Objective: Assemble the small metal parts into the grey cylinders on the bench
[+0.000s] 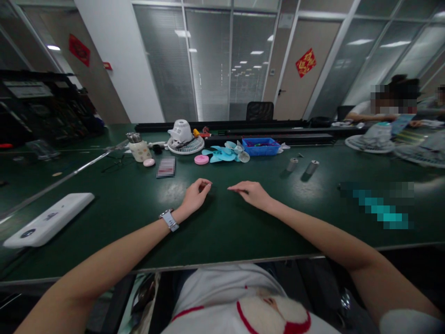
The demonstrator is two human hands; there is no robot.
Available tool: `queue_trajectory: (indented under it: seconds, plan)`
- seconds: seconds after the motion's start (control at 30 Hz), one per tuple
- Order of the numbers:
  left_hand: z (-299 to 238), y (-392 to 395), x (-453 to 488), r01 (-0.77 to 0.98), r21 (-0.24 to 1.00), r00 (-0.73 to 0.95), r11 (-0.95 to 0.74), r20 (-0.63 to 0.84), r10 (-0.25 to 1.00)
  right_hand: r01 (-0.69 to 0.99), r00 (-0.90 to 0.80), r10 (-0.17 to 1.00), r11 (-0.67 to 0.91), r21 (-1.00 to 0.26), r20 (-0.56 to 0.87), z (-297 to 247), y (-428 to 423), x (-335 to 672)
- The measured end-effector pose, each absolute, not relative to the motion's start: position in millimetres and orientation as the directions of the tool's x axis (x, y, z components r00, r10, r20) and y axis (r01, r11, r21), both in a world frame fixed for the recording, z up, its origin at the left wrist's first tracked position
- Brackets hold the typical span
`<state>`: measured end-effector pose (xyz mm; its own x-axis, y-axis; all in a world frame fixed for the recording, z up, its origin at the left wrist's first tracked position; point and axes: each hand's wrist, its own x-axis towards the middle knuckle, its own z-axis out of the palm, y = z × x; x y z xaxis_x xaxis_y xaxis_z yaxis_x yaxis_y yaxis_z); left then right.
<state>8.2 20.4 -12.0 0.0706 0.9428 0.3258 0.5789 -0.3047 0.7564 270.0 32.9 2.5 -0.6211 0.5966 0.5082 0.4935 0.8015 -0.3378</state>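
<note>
My left hand (195,197), a watch (169,220) at its wrist, is closed over the green table (222,232). Its thumb and index finger come together at the tips, and no object shows between them. Opposite it, my right hand (252,194) points inward with its fingers stretched out, holding nothing that I can see. A gap of bare tabletop separates the fingertips. Beyond the hands lie a round pink piece (201,159) and light-blue fan blades (224,153). A white fan body with its grille (184,139) stands farther back on the left.
A blue basket (260,146) with small parts stands beyond the blades. Two metal cylinders (312,167) are on the right. A bottle (138,147), a blurred card (166,167) and a white device (50,220) are on the left. Another person (368,109) sits at the far right.
</note>
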Motion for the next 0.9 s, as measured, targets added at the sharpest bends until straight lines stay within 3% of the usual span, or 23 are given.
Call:
queue_trajectory:
  seconds: [0.17,0.3,0.53,0.9]
  plan:
    - [-13.3,20.9,8.8,0.59,0.745,0.082,-0.311,0.328,0.941,0.779,-0.21,0.656,0.561,-0.282,0.725,25.8,90.4,356.8]
    - [-13.7,21.2,9.3,0.592,0.738,0.089,-0.324,0.34,0.936,0.879,0.088,0.657,0.302,-0.368,0.749,30.8,127.8,426.0]
    - [-12.0,19.9,8.9,0.593,0.747,0.076,-0.299,0.318,0.945,0.923,0.151,0.731,0.137,-0.36,0.666,12.0,142.3,458.8]
    - [-16.2,21.8,7.7,0.588,0.743,0.092,-0.32,0.332,0.939,0.931,0.18,0.7,0.105,-0.35,0.691,7.4,144.6,459.5]
